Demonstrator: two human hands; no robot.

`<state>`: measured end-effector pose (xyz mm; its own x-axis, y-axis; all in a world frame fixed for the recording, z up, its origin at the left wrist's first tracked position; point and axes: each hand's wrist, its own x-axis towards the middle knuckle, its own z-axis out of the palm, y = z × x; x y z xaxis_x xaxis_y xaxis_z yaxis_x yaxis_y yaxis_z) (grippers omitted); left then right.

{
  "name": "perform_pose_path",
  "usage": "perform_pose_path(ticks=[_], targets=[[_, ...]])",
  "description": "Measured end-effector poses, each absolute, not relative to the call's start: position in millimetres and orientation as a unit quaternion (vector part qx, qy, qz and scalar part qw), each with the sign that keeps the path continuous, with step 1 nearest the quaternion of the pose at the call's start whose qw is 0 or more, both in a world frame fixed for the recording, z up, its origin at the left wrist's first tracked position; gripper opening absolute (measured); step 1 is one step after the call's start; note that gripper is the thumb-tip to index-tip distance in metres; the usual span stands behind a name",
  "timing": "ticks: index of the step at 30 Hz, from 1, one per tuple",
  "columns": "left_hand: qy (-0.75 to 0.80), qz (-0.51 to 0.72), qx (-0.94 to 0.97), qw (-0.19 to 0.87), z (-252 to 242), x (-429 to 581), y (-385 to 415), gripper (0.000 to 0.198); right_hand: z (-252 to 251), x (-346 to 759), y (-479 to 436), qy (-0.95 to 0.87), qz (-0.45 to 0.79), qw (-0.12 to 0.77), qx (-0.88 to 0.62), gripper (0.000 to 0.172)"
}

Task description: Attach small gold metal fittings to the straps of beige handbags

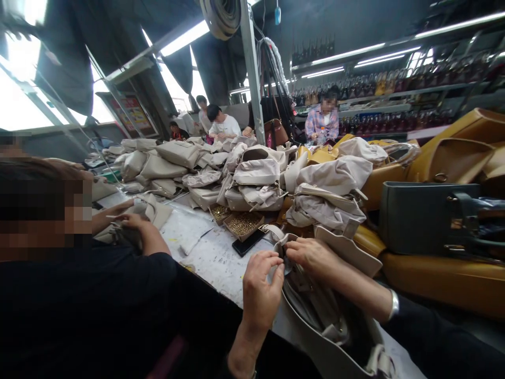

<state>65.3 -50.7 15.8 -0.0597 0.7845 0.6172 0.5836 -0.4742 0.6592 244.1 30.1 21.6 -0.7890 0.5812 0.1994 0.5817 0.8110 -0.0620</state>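
A beige handbag (pixel 327 337) lies open in front of me at the table's near edge. My left hand (pixel 261 287) pinches its upper rim, fingers closed on the fabric. My right hand (pixel 313 255) grips the same rim from the other side, beside a beige strap (pixel 276 231). What sits between the fingertips is too small to make out.
A co-worker in black sits close at my left, hands (pixel 132 221) on another beige bag. Piles of beige bags (pixel 256 179) cover the table (pixel 213 252). Small boxes of gold hardware (pixel 242 223) and a dark phone (pixel 248 243) lie ahead. Mustard bags (pixel 445 273) and a grey bag (pixel 422 216) stack at right.
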Motion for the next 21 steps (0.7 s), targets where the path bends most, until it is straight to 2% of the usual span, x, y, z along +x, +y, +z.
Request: perform_pose_path(ticks=[7,16,18,21], targets=[[0.503,0.512,0.683,0.137,0.3,62.7,-52.6,0.017,17.4,235.5,36.2,-0.942,-0.018,0.090,-0.323,0.014],[0.521,0.511,0.678,0.087,3.3,63.2,-53.4,0.020,13.4,238.4,28.3,-0.927,0.022,0.116,-0.356,0.019],[0.523,0.510,0.679,0.071,8.1,65.7,-53.8,0.021,19.5,250.2,21.1,-0.925,0.049,0.138,-0.351,0.018],[0.508,0.500,0.700,0.050,17.6,73.0,-52.7,0.027,32.7,269.3,6.7,-0.906,0.155,0.221,-0.326,0.017]])
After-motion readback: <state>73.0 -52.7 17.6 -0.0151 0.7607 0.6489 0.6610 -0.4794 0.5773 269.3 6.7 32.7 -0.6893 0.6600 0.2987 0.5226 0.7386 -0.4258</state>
